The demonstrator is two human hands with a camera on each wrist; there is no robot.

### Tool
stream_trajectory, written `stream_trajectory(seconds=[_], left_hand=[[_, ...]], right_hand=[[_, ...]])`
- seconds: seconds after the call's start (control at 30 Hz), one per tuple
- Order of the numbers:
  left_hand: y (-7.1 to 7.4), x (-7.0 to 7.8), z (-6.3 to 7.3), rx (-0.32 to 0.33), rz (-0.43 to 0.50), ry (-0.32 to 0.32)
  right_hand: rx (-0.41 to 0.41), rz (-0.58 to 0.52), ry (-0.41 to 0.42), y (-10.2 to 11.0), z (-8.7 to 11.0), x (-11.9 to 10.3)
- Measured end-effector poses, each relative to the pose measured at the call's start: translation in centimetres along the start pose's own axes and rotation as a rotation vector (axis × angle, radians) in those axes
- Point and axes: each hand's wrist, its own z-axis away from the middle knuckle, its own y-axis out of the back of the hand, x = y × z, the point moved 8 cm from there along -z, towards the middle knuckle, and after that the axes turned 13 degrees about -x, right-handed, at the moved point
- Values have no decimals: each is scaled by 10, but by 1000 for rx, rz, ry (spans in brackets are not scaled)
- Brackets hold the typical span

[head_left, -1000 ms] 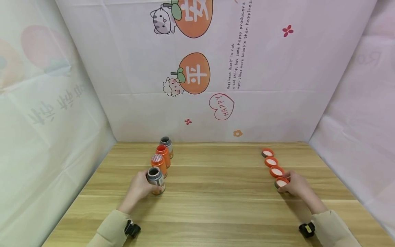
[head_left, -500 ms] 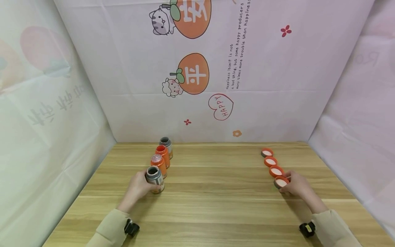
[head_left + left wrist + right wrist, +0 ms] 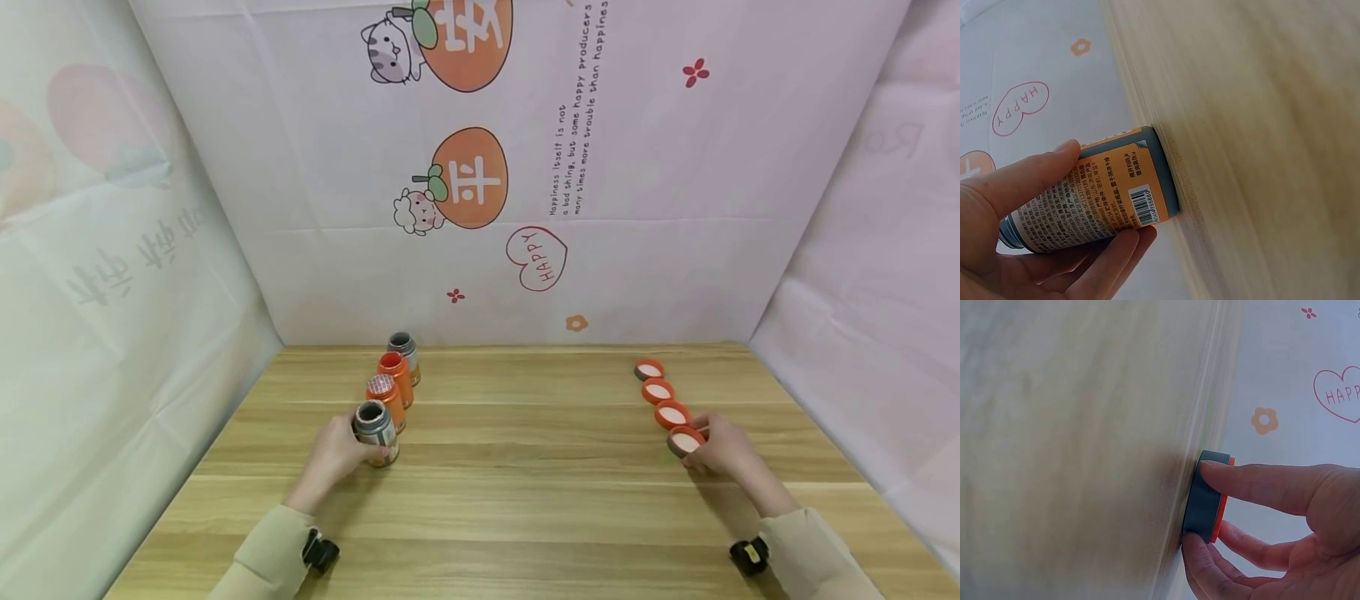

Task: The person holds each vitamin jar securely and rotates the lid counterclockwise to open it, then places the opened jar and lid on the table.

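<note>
In the head view, my left hand [image 3: 339,448] grips an open-topped dark grey bottle [image 3: 375,423], the nearest of a row on the left. Its orange and white printed label, with a barcode, faces the left wrist camera; thumb and fingers of my left hand [image 3: 1029,231] wrap round the bottle [image 3: 1097,194], its base at the tabletop. Over on the right, my right hand [image 3: 726,454] pinches the nearest bottle cap [image 3: 686,442], which lies with its white liner up. From the right wrist, this cap [image 3: 1204,500] shows a dark grey side and an orange rim.
Behind the held bottle stand an orange bottle with a patterned seal [image 3: 385,400], an open orange bottle [image 3: 397,379] and another grey bottle [image 3: 405,357]. Further caps [image 3: 672,414] line up beyond the right hand. A printed cloth [image 3: 637,250] rises behind the wooden table [image 3: 525,500].
The held bottle has shifted slightly up and left in the head view, with my left hand. The right hand keeps its pinch on the cap, which has barely moved.
</note>
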Motion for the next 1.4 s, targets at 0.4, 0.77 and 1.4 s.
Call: stream_trajectory(seconds=[0.4, 0.77, 1.4], left_hand=[[0, -2, 1, -14, 0, 10], [0, -4, 1, -7, -16, 3], [0, -6, 16, -37, -81, 4]], right_hand=[[4, -11, 5, -1, 1, 0], [17, 1, 4, 1, 2, -2], [-7, 53, -17, 1, 12, 6]])
